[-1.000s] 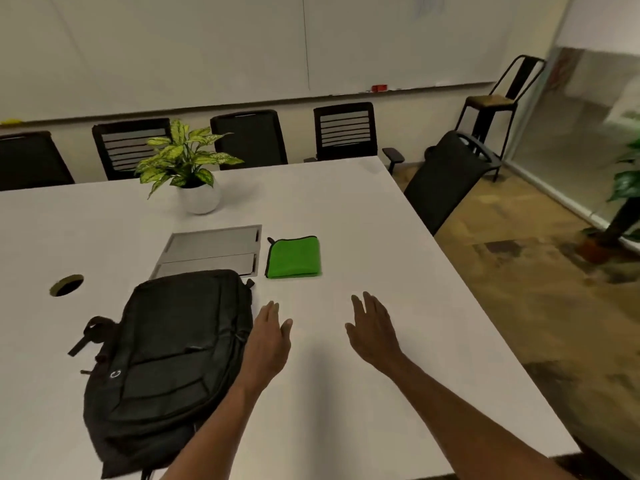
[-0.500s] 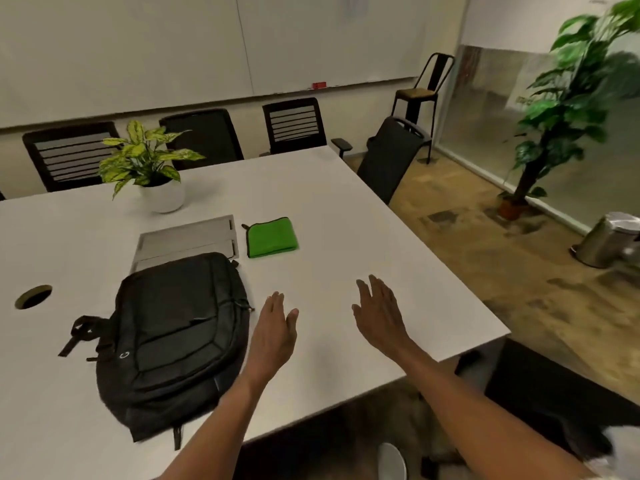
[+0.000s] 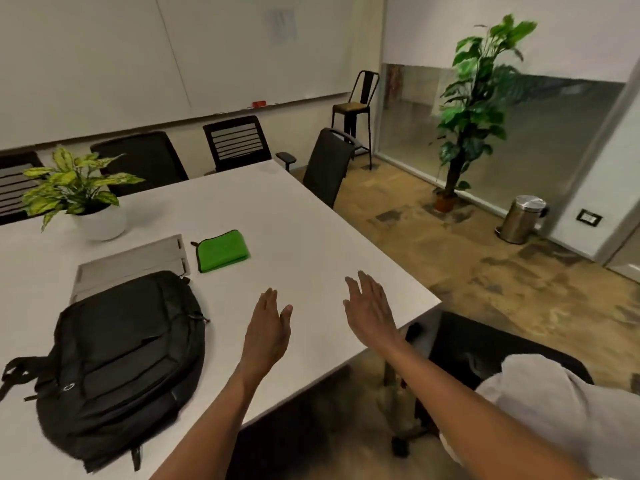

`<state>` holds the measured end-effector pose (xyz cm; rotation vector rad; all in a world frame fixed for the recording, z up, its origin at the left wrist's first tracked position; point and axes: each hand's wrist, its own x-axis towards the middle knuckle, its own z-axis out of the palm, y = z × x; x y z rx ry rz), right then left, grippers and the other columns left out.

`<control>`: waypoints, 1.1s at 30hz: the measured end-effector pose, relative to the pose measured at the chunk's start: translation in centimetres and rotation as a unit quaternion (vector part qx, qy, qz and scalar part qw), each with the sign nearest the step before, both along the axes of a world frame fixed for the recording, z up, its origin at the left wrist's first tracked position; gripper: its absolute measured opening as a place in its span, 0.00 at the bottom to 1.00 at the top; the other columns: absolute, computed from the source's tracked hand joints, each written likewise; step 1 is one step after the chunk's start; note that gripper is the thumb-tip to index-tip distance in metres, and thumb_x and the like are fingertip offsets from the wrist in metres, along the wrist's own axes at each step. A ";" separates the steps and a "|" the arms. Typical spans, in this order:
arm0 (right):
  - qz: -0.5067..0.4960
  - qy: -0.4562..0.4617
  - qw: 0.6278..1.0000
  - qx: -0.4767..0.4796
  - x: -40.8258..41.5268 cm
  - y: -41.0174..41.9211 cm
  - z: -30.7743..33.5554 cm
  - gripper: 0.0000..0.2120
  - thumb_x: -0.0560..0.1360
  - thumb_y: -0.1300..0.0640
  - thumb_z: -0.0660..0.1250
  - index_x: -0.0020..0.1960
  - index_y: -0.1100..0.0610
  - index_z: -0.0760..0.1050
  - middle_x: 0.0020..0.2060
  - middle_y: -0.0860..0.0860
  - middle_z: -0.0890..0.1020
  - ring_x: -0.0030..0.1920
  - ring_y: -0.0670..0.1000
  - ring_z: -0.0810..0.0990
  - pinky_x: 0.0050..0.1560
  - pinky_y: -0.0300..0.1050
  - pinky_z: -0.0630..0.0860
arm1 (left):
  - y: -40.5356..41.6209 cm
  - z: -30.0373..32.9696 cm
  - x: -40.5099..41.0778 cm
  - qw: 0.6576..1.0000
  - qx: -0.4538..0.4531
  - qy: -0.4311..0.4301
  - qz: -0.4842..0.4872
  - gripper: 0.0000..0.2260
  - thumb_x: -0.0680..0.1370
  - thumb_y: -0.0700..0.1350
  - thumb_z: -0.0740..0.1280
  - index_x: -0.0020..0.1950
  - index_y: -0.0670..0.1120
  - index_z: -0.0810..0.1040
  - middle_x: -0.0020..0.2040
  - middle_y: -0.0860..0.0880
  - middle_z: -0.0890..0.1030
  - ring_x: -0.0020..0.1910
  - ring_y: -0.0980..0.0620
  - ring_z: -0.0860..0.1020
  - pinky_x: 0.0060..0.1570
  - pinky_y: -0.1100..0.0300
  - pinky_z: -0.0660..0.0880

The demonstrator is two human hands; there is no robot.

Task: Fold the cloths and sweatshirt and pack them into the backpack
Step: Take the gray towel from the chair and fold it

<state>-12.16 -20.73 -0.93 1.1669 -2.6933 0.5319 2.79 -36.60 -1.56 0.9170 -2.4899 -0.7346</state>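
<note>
A black backpack (image 3: 121, 362) lies flat and zipped on the white table (image 3: 304, 237), at the left. Beyond it, a folded green cloth (image 3: 222, 250) rests on the table. My left hand (image 3: 268, 327) hovers open just right of the backpack, holding nothing. My right hand (image 3: 370, 311) is also open and empty, above the table's near right corner. A light grey garment (image 3: 554, 410) lies on a black chair at the lower right, partly cut off by the frame.
A potted plant (image 3: 78, 192) in a white pot and a grey cable hatch (image 3: 135, 261) sit behind the backpack. Black chairs (image 3: 235, 143) line the far side. A tall plant (image 3: 474, 109) and metal bin (image 3: 523, 220) stand on the floor at right.
My view has swung to the right, bringing the table corner, the floor and the grey garment on the chair into sight. Both hands stay open and empty above the table.
</note>
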 end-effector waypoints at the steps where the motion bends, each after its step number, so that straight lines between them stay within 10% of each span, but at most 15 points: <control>1: -0.004 0.000 1.000 -0.001 -0.2 0.9 0.3 0.24 0.81 0.54 0.60 0.75 0.57 0.62 0.74 0.61 0.64 0.74 0.60 0.62 0.74 0.56 0.60 | 0.9 0.2 -0.5 1.000 -0.002 0.002 -0.007 0.26 0.83 0.51 0.57 0.76 0.39 0.60 0.77 0.42 0.63 0.77 0.45 0.59 0.75 0.53 0.56; 26: -0.114 -0.017 0.993 -0.011 -4.3 24.5 2.5 0.20 0.76 0.60 0.59 0.67 0.57 0.67 0.60 0.57 0.75 0.59 0.59 0.74 0.57 0.55 0.75 | 26.3 2.1 -10.9 0.986 0.038 -0.029 -0.161 0.24 0.83 0.56 0.55 0.76 0.47 0.63 0.76 0.48 0.65 0.74 0.48 0.65 0.72 0.53 0.61; 33: -0.204 -0.113 0.972 0.011 -6.0 29.4 1.7 0.09 0.76 0.58 0.60 0.54 0.56 0.75 0.52 0.56 0.80 0.53 0.57 0.77 0.52 0.53 0.77 | 30.6 2.6 -12.6 0.958 0.056 -0.090 -0.268 0.21 0.80 0.61 0.57 0.60 0.46 0.75 0.59 0.44 0.79 0.48 0.53 0.74 0.53 0.54 0.75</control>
